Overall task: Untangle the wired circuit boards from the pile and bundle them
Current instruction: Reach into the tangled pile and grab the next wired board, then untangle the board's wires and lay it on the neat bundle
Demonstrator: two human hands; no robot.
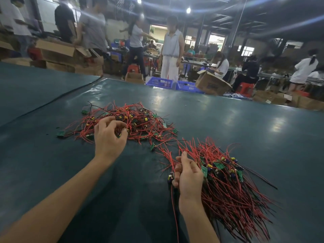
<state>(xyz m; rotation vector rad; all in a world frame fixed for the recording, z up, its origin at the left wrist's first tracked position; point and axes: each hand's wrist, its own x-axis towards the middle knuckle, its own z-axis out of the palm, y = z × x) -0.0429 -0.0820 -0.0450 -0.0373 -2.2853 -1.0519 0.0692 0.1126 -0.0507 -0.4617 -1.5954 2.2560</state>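
A tangled pile [140,123] of small green circuit boards with red and black wires lies on the dark green table [228,120]. My left hand [109,135] sits on the pile's near edge, fingers curled and pinching a board with its wires. To the right lies a gathered bundle [228,181] of boards with their wires fanned out towards me. My right hand [188,174] grips the left side of this bundle, fingers curled round wires, and a single board [170,178] with a red wire hangs by its fingertips.
Two blue crates [160,82] and an open cardboard box [212,83] stand past the table's far edge. Several people stand or sit at benches behind. A black seam [57,99] crosses the table at the left.
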